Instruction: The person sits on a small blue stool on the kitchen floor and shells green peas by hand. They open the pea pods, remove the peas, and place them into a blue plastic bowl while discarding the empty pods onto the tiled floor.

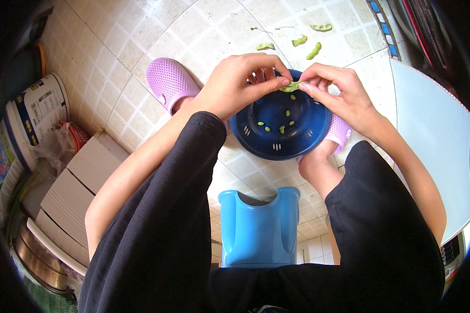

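Between my fingertips I hold one green soybean pod (290, 87) above a dark blue plastic bowl (254, 143). My left hand (246, 80) pinches the pod's left end with thumb and forefinger. At its right end, the thumb and fingers of my right hand (338, 86) grip it. Several shelled green beans (282, 128) lie inside the bowl, which has slots in its wall. Beyond the bowl, several pods (314, 51) and a flattened pod (320, 27) are scattered on the tiled floor (141, 27). The bowl's far rim is partly hidden behind my hands.
Pink clogs (172, 78) are on my feet, either side of the bowl. A blue plastic stool (258, 231) is beneath me. At left stand a ridged beige box (70, 195), a white bucket (45, 105) and a red basket (78, 137). A pale panel (431, 144) borders the right.
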The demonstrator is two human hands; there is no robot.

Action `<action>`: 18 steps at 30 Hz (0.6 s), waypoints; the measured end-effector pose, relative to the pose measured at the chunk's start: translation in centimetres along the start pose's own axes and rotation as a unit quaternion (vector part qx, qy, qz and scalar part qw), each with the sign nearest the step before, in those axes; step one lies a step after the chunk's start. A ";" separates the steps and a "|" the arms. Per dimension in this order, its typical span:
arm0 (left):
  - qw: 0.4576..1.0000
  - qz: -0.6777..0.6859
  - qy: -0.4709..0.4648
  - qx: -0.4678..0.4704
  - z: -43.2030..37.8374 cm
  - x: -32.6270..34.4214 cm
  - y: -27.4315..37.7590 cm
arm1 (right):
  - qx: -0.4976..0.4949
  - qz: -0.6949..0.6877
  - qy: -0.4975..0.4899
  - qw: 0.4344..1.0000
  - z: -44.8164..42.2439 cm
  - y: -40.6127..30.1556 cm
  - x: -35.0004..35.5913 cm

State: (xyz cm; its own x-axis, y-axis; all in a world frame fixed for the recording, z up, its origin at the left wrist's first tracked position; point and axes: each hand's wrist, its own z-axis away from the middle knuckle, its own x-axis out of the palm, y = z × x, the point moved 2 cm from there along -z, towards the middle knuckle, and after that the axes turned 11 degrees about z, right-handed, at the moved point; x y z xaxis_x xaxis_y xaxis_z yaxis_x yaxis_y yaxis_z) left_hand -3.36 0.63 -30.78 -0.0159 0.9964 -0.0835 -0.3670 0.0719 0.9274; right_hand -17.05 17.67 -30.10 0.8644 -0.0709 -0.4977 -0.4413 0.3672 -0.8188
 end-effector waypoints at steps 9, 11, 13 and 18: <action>0.994 -0.061 0.075 0.044 -0.5 -0.3 -0.2 | 0.011 -0.024 -0.010 1.000 -1.2 0.4 -0.3; 0.996 -0.021 0.079 0.019 -0.6 -0.2 -0.2 | 0.037 -0.081 -0.009 0.996 -1.2 0.9 -0.3; 0.998 -0.022 0.055 0.014 -0.5 -0.3 -0.5 | 0.051 -0.086 -0.027 0.995 -0.9 0.6 -0.2; 0.998 0.004 0.055 0.023 -0.3 0.0 -0.7 | 0.089 -0.124 -0.065 0.986 -0.6 1.1 0.0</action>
State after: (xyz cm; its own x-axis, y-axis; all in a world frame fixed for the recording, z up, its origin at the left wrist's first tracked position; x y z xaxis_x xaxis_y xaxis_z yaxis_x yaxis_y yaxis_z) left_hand -3.38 0.53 -31.56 -0.1218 0.9861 -0.1130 -0.3230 0.0682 0.9439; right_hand -17.62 17.53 -31.15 0.9689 -0.0635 -0.2391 -0.1742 0.5112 -0.8416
